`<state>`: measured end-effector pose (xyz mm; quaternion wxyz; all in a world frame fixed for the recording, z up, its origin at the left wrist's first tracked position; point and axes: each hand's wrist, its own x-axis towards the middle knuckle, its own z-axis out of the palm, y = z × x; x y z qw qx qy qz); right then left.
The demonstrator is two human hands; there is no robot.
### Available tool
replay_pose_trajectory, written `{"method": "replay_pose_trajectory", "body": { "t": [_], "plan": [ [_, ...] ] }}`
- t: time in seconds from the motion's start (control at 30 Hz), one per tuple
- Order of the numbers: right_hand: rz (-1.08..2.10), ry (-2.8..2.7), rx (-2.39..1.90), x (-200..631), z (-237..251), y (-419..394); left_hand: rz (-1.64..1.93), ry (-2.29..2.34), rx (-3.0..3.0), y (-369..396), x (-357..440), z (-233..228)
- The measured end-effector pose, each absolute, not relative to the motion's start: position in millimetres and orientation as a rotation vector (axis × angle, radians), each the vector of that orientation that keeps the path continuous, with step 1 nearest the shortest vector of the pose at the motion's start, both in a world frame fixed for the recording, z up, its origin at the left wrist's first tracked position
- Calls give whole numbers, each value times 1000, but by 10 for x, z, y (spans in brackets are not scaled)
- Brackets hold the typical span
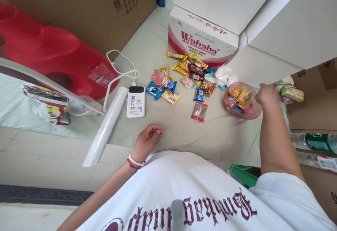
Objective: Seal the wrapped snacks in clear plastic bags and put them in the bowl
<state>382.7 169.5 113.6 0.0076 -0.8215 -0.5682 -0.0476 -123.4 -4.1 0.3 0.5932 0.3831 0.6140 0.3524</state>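
Observation:
My right hand (267, 96) reaches out to the right rim of a pink see-through bowl (226, 109) that holds several wrapped snacks. Its fingers are turned away, so their grip is hidden. My left hand (147, 139) rests on the pale cloth near my body, fingers loosely curled and holding nothing. A spread of wrapped snacks (184, 74) lies on the cloth left of the bowl. Nearest the bowl is a brown packet with red ends (199, 111).
A white power bank (136, 101) with its cable and a white roll (106, 125) lie to the left. A red plastic container (52, 55) sits far left, a Wahaha carton (200, 36) behind the snacks. Water bottles (313, 141) and cardboard boxes stand at right, with more snacks (292, 92).

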Motion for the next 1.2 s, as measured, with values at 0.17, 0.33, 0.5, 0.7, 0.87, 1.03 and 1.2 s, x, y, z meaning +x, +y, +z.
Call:
{"method": "replay_pose_trajectory", "body": {
  "t": [0.17,0.33,0.5,0.7,0.87,1.03,1.2],
  "plan": [
    [-125,-1888,-2437,3376,1347,2243,853,1475,878,-36,-1286,-30],
    [-139,-2048,-2424,2831,931,2681,870,1473,895,-119,-1258,71],
    [-127,-2045,-2442,2860,843,2720,889,1494,888,-198,-1384,101],
    [-55,-1834,-1818,2855,1101,1929,874,1420,968,-75,-1302,93],
    [490,-1706,-1418,2231,704,933,885,1142,1029,298,-742,354],
    [559,-1785,-1330,1717,371,372,885,1009,1119,597,-294,475],
    [433,-1655,-1417,1761,341,157,978,1028,884,633,-335,307]
  ]
}}
